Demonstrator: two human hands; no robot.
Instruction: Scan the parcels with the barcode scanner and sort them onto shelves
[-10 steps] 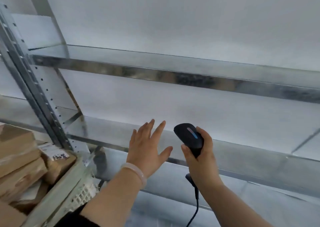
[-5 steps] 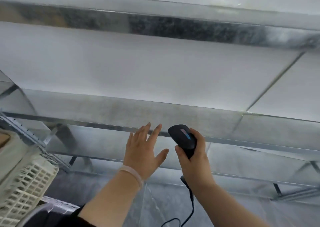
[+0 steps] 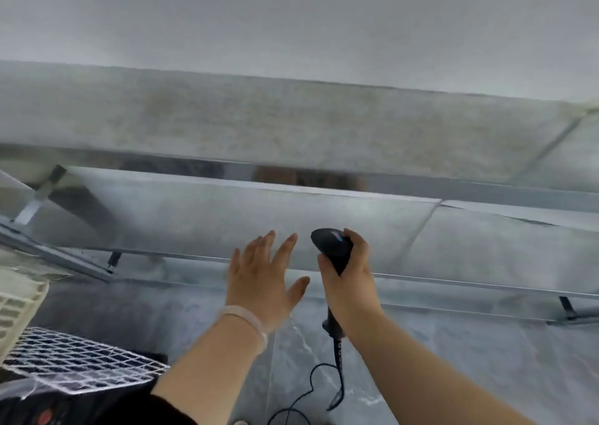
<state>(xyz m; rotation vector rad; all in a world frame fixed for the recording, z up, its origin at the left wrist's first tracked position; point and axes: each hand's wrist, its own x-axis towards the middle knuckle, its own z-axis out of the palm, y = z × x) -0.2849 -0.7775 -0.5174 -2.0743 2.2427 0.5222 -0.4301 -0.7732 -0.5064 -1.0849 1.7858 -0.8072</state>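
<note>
My right hand (image 3: pixel 348 282) grips the handle of a black barcode scanner (image 3: pixel 333 247), whose head points up and away; its black cable (image 3: pixel 337 363) hangs down toward the floor. To its left my left hand (image 3: pixel 262 282) is held out flat with fingers spread, holding nothing, a pale band on its wrist. Both hands hover in front of the low metal shelves (image 3: pixel 291 217), whose boards lie bare. No parcel is in view.
A cream plastic crate (image 3: pixel 16 308) sits at the left edge, with a white wire mesh panel (image 3: pixel 81 360) below it. A shelf upright and brace (image 3: pixel 48 249) run diagonally at the left. Grey floor (image 3: pixel 453 360) lies below the shelves.
The view has swung downward, from the upper shelves to the lowest ones and the floor. The boxes in the crate left the view. Both hands kept their pose.
</note>
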